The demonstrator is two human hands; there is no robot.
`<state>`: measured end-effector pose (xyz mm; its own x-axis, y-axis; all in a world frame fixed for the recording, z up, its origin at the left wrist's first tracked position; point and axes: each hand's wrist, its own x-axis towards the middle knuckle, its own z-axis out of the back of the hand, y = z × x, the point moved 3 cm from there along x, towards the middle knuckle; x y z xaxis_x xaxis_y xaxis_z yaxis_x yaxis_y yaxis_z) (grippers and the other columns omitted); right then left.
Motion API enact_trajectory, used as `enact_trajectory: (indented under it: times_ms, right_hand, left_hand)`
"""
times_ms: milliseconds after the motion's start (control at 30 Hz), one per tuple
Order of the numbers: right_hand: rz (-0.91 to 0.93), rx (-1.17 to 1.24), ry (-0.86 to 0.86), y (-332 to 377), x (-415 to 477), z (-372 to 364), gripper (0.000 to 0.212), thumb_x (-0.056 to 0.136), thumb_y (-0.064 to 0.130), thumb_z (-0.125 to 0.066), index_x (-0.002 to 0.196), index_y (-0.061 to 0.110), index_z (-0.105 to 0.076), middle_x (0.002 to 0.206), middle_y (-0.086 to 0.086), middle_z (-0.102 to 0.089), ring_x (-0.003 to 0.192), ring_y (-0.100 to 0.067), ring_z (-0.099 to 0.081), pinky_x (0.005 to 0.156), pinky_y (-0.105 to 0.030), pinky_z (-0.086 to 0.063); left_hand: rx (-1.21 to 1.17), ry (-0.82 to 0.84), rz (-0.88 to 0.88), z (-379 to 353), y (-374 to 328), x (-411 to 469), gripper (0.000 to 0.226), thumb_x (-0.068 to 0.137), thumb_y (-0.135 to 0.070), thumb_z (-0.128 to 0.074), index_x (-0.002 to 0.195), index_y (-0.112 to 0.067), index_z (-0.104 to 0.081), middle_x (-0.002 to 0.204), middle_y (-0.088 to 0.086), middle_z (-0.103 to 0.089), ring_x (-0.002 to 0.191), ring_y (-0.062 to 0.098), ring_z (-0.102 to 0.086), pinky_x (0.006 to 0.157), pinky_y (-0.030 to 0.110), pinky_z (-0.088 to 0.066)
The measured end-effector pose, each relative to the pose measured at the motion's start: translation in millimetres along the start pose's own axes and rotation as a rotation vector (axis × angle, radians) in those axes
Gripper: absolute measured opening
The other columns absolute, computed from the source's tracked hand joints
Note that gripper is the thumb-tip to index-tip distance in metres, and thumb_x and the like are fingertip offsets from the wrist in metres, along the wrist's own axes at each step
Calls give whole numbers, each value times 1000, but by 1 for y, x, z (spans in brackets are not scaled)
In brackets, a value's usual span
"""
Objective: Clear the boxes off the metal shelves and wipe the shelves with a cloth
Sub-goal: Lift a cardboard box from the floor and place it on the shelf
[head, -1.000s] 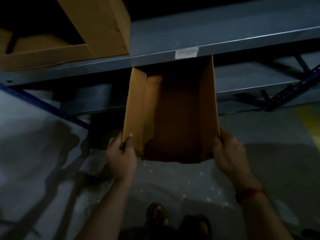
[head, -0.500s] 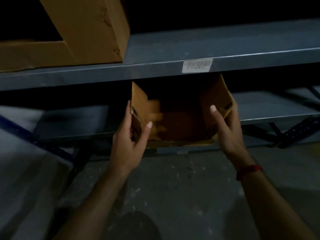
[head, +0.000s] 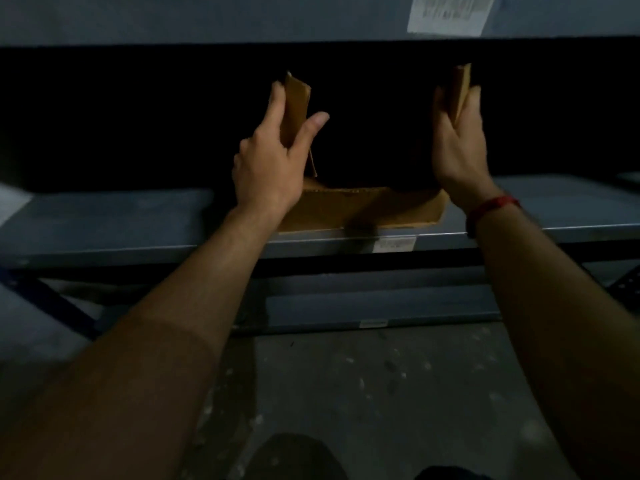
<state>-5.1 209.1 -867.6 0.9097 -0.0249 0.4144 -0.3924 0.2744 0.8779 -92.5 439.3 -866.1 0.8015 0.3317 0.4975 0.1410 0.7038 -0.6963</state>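
An open brown cardboard box (head: 363, 209) rests on the grey metal shelf (head: 114, 220), its front edge near the shelf lip. Most of its inside is lost in the dark under the upper shelf (head: 242, 19). My left hand (head: 273, 157) holds the box's left wall, thumb on the inner face and fingers on the outer one. My right hand (head: 457, 140) grips the right wall the same way; a red band circles that wrist. No cloth is in view.
A white barcode label (head: 450, 12) is stuck on the upper shelf's front edge and a smaller one (head: 394, 244) on the lower lip. A blue diagonal brace (head: 52, 303) runs at the lower left. Speckled concrete floor (head: 381, 393) lies below.
The box has gone from being held out over the floor to sitting on the lower shelf, pushed in under the upper shelf. Both hands followed it forward, and the camera dropped lower and closer.
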Motion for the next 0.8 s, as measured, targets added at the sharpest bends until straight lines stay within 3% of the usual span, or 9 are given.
enact_trajectory:
  times_ms: [100,233,367,433,467,533,633,700,800]
  right_hand:
    - [-58,10,25,-3,16,0,40,105,29,-45,141,18,-35,108,17,-52,94,1,-57,74,-14,-47]
    - [-94,-25,40,-7,17,1,39,105,25,-44,141,18,-36,113,10,-52,94,-2,-55,70,-12,-43]
    - [-123,34,63,-1,16,3,48,104,31,-48,146,19,-29,123,4,-50,101,-6,-55,89,-29,-51]
    - [-125,34,45,4,7,5,62,101,41,-51,150,17,-22,134,0,-48,119,-16,-52,106,-40,-46]
    - [-98,-7,-6,4,-2,7,74,98,49,-53,153,15,-16,144,-4,-43,130,-20,-47,113,-44,-40]
    - [36,-147,-167,8,-28,13,92,92,58,-58,157,14,-11,159,-9,-27,146,-24,-29,120,-50,-28]
    - [417,-360,-361,31,-64,18,80,94,49,-62,154,16,-20,161,-12,-22,152,-31,-13,120,-61,-16]
    - [600,-485,-385,42,-66,16,75,95,45,-63,152,17,-23,161,-18,-21,151,-38,-10,119,-65,-7]
    - [511,-755,-245,26,-56,5,80,95,58,-53,158,23,-17,164,-22,-6,152,-41,0,116,-69,1]
  left_hand:
    - [-12,10,20,6,-3,8,62,99,-59,-47,152,-29,-34,119,-21,-56,107,-1,-53,92,25,-47]
    - [-49,14,3,6,-2,9,47,101,-53,-48,140,-28,-46,108,-23,-55,101,0,-54,89,28,-51]
    - [-115,10,34,6,6,11,53,102,-49,-47,150,-28,-35,125,-15,-55,113,4,-51,74,7,-36]
    - [-133,27,89,10,8,8,61,103,-44,-47,157,-28,-23,143,-6,-50,124,7,-48,79,4,-33]
    - [-117,39,122,12,7,1,66,103,-42,-49,159,-27,-16,149,-1,-46,131,12,-46,88,8,-37]
    - [10,-22,76,20,2,-16,78,100,-40,-57,160,-26,-10,156,7,-37,139,24,-42,109,34,-41]
    - [342,-232,-239,31,-16,-38,81,92,-46,-62,156,-25,-17,157,13,-28,143,30,-33,114,66,-26]
    - [521,-262,-372,29,-24,-38,80,92,-52,-56,156,-29,-14,162,17,-19,151,34,-19,116,71,-10]
    - [710,-166,-334,19,-23,-37,84,95,-66,-41,160,-30,-2,166,20,-2,153,40,0,113,74,-2]
